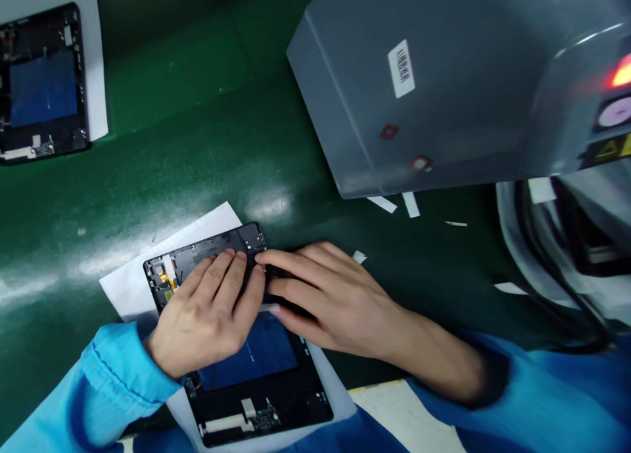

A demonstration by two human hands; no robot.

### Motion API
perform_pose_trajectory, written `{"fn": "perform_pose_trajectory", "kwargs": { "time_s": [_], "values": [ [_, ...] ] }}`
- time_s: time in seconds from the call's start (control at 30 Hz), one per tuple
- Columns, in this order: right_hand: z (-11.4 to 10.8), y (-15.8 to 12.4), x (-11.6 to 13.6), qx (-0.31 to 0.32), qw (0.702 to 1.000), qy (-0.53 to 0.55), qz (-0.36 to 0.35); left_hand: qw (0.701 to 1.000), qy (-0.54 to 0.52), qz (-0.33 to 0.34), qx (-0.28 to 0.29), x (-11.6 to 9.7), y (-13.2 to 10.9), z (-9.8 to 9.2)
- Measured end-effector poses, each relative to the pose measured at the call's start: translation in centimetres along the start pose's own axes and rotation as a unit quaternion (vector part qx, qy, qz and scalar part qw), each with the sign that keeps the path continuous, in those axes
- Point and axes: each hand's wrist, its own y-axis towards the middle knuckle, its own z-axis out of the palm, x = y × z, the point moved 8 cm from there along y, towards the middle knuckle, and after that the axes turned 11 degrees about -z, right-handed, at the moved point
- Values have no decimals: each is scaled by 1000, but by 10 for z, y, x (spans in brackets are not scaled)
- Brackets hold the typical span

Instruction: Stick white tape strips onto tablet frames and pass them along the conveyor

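Observation:
A black tablet body (296, 400) without its cover lies tilted on a white sheet (133, 285) in front of me. Its blue battery (269, 351), circuit parts and an orange flex cable (166, 279) show inside. My left hand (207, 315) rests over the upper half, fingers stretched flat against the black inner surface. From the right side my right hand (340, 298) reaches in with fingers apart, its fingertips touching the tablet near the upper right edge. A small pale strip (269, 308) shows by the right thumb; whether the thumb grips it is unclear.
Another opened tablet (44, 137) lies on white paper at the upper left. A large grey machine (444, 111) with a lit red button takes up the upper right. Paper scraps (411, 204) lie below it, beside black cables (527, 229) and clear plastic on the green table (197, 144).

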Motion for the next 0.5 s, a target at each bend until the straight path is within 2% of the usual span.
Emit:
{"fn": "perform_pose_trajectory", "kwargs": {
  "time_s": [0.3,0.5],
  "values": [
    [0,1,1,6,1000,-1,-2,999,42,25,7,0,1,1],
    [1,0,-1,-1,999,31,6,999,37,11,-1,1,0,3]
  ]
}}
